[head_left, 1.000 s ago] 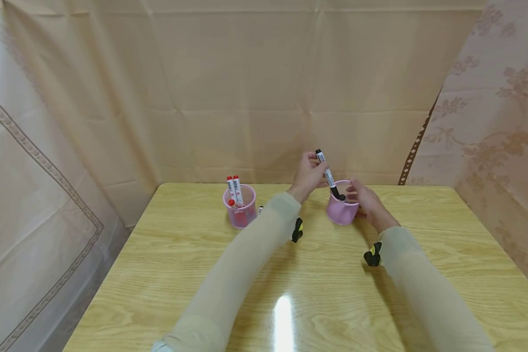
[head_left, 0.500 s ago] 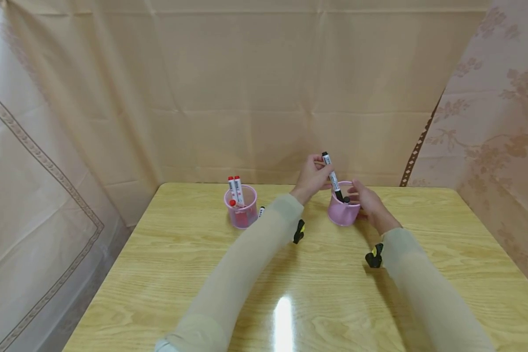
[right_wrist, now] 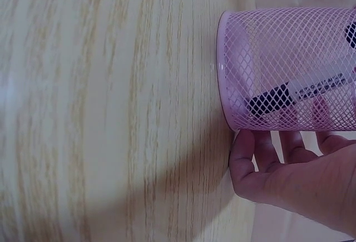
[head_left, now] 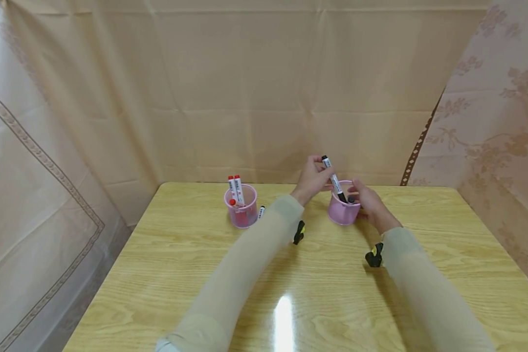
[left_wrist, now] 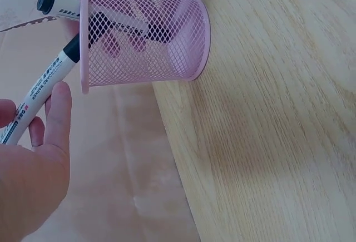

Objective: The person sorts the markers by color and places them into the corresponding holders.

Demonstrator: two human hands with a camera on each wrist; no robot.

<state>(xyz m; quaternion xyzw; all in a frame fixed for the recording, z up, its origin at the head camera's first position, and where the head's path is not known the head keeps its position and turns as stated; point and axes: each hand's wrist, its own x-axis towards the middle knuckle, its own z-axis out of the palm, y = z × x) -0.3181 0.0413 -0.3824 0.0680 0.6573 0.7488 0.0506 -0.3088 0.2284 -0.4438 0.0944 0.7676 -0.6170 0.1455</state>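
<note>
My left hand (head_left: pixel 310 180) pinches a white marker (head_left: pixel 333 175) with black ends, tilted, its lower black end inside the mouth of the right pink mesh cup (head_left: pixel 343 214). In the left wrist view the left hand (left_wrist: pixel 33 181) holds this marker (left_wrist: pixel 41 89) at the cup's rim (left_wrist: pixel 84 42). Another black-and-white marker (right_wrist: pixel 317 86) leans inside that cup, seen through the mesh in the right wrist view. My right hand (head_left: pixel 371 204) is at the cup's right side, and in its own wrist view its fingers (right_wrist: pixel 243 147) lie against the mesh wall.
A second pink mesh cup (head_left: pixel 242 217) stands to the left with several red-capped markers (head_left: pixel 238 188) in it. Beside it, partly behind my left sleeve, is a black-and-white marker (head_left: pixel 261 211). A curtain hangs behind the wooden table (head_left: pixel 180 234).
The marker in my left hand has moved slightly right and lower into the right cup. The black end of the other marker there has shifted right. My right hand stays at the cup.
</note>
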